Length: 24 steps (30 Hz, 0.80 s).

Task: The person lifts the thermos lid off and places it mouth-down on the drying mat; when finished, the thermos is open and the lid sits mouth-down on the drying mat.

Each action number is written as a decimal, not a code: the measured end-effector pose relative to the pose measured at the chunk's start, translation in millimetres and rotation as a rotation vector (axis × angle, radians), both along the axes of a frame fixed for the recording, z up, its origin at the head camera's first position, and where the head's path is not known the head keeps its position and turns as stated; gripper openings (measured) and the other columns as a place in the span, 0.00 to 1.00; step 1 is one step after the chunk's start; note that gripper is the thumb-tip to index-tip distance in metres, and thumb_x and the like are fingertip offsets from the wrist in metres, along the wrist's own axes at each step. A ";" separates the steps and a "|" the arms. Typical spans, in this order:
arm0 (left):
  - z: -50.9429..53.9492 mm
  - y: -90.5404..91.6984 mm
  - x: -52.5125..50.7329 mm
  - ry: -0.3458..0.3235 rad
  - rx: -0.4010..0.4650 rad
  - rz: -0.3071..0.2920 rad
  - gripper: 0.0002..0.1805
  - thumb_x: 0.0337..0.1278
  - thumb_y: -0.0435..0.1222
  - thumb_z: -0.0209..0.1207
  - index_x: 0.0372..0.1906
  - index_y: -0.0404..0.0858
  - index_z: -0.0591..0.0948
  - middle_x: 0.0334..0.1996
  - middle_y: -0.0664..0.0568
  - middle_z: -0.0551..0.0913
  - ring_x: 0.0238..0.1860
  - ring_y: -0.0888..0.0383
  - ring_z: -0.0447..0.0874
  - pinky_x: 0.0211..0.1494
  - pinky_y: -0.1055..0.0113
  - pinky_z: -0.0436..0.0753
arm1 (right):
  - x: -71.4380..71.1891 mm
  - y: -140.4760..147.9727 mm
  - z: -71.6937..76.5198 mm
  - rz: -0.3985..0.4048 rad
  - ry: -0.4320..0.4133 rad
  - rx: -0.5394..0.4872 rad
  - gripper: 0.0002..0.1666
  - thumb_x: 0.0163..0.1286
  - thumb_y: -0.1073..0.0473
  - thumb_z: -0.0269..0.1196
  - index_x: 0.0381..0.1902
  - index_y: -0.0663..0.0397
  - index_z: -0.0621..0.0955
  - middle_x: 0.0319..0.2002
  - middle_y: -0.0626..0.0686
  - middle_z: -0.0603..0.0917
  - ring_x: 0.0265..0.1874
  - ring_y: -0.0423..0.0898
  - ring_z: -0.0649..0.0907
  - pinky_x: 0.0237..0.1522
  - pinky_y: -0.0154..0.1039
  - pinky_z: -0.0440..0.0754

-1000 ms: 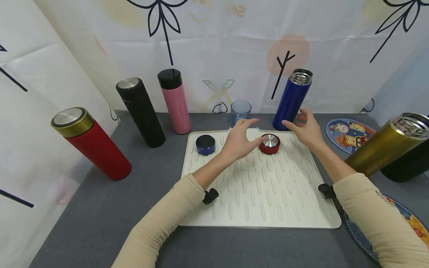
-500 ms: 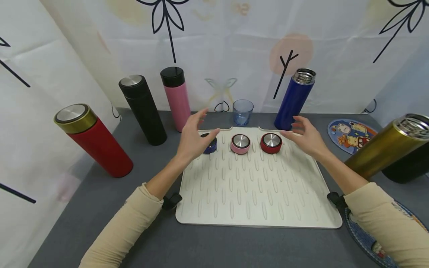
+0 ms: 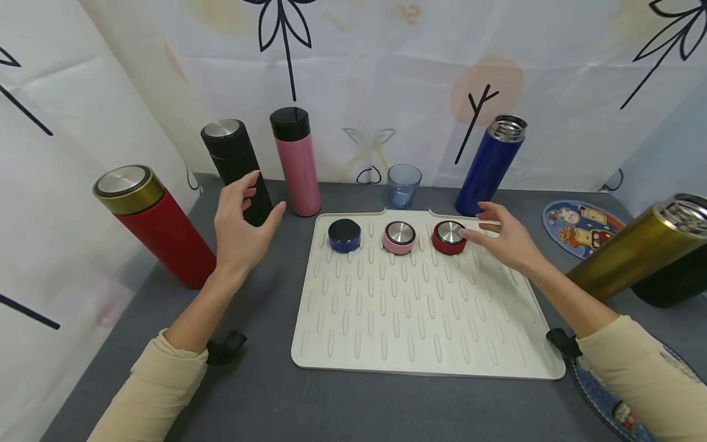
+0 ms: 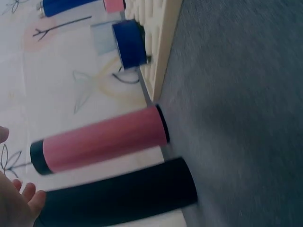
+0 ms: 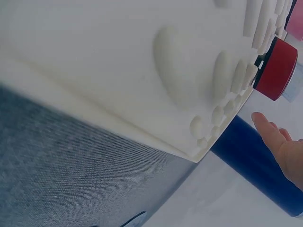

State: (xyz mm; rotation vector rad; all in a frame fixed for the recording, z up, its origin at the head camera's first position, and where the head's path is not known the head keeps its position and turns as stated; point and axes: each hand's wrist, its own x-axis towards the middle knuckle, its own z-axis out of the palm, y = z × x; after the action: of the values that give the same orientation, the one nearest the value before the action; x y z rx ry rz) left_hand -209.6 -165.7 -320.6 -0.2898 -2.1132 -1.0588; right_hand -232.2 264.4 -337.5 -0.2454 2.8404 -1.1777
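My left hand (image 3: 240, 230) is raised in front of the black thermos (image 3: 237, 166), fingers spread and holding nothing. Beside that stands a pink thermos (image 3: 298, 166) with a black lid, and to the left a red thermos (image 3: 166, 236) with a gold lid. On the white ribbed mat (image 3: 405, 319) lie a blue lid (image 3: 344, 236), a pink lid (image 3: 399, 238) and a red lid (image 3: 448, 237) in a row. My right hand (image 3: 505, 239) hovers just right of the red lid, apart from it in the right wrist view, in front of the lidless blue thermos (image 3: 488, 169).
A small blue glass (image 3: 403, 187) stands behind the mat. At the right are a lidless gold thermos (image 3: 635, 252), a dark one (image 3: 674, 282) behind it and a cartoon-printed round pad (image 3: 580, 227). A patterned cloth wall (image 3: 364, 80) closes off the back.
My left hand has swept left from over the lids to the black thermos, bringing the pink and blue lids into full view. The right hand has shifted slightly down, closer to the red lid.
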 end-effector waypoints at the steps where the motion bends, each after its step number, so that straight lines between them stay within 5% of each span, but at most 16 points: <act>1: 1.3 -5.1 2.4 0.016 -0.001 0.021 0.31 0.53 0.35 0.66 0.62 0.33 0.72 0.56 0.40 0.73 0.53 0.49 0.73 0.56 0.54 0.74 | 1.4 -0.5 0.6 0.006 0.000 0.006 0.51 0.66 0.42 0.61 0.74 0.59 0.50 0.65 0.69 0.63 0.63 0.66 0.66 0.54 0.63 0.70; 10: 2.8 -39.8 20.2 0.174 0.130 0.173 0.27 0.49 0.33 0.67 0.58 0.35 0.76 0.54 0.49 0.76 0.50 0.56 0.75 0.54 0.70 0.75 | 13.4 -9.5 3.1 0.054 -0.007 0.021 0.51 0.65 0.42 0.62 0.74 0.57 0.51 0.66 0.68 0.63 0.63 0.65 0.66 0.54 0.63 0.70; 15: -1.3 -52.4 27.7 0.297 0.223 0.240 0.27 0.44 0.34 0.68 0.54 0.35 0.77 0.51 0.52 0.77 0.47 0.55 0.77 0.52 0.69 0.77 | 17.8 -14.9 5.3 0.071 0.008 0.013 0.51 0.65 0.43 0.63 0.74 0.57 0.52 0.65 0.67 0.64 0.63 0.65 0.66 0.53 0.63 0.71; 24: -1.0 -57.1 39.0 0.376 0.329 0.337 0.30 0.38 0.38 0.67 0.52 0.36 0.73 0.53 0.56 0.73 0.49 0.55 0.73 0.51 0.70 0.76 | 23.2 -21.1 7.8 0.093 0.035 0.021 0.49 0.65 0.45 0.64 0.73 0.58 0.54 0.63 0.68 0.66 0.62 0.66 0.68 0.52 0.64 0.71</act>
State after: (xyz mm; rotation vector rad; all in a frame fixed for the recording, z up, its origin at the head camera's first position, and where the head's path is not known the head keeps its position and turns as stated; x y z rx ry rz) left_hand -170.7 -222.8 -321.6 0.0295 -1.5576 -1.0352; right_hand -209.0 243.3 -329.7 -0.3953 2.8349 -1.1363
